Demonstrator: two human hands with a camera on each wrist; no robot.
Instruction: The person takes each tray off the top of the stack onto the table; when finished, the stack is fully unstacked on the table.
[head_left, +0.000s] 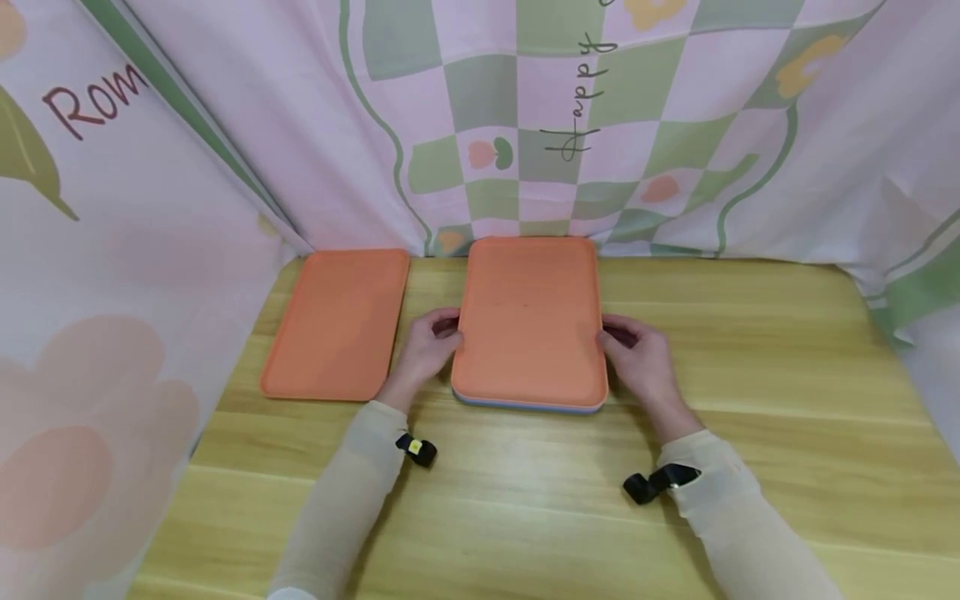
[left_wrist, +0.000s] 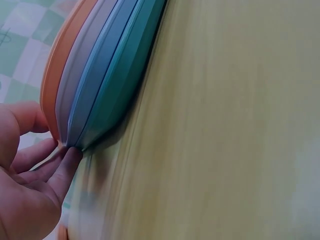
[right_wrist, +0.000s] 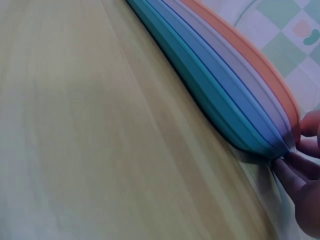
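Note:
In the head view an orange tray [head_left: 528, 325] tops a stack of trays in the middle of the wooden table. From the left wrist, a lilac tray [left_wrist: 75, 67], a blue tray [left_wrist: 96, 67] and a teal tray [left_wrist: 122, 67] show beneath it. My left hand [head_left: 429, 346] grips the stack's left side, thumb by the orange rim and fingers at the lower edges. On the opposite side my right hand [head_left: 641, 354] holds the stack likewise, its fingertips [right_wrist: 282, 167] close to the teal tray's bottom edge.
A second orange tray [head_left: 337, 325] lies flat on the table to the left, beside my left forearm. A patterned curtain [head_left: 555, 108] hangs along the table's back edge, and another printed cloth [head_left: 112, 275] covers the left side.

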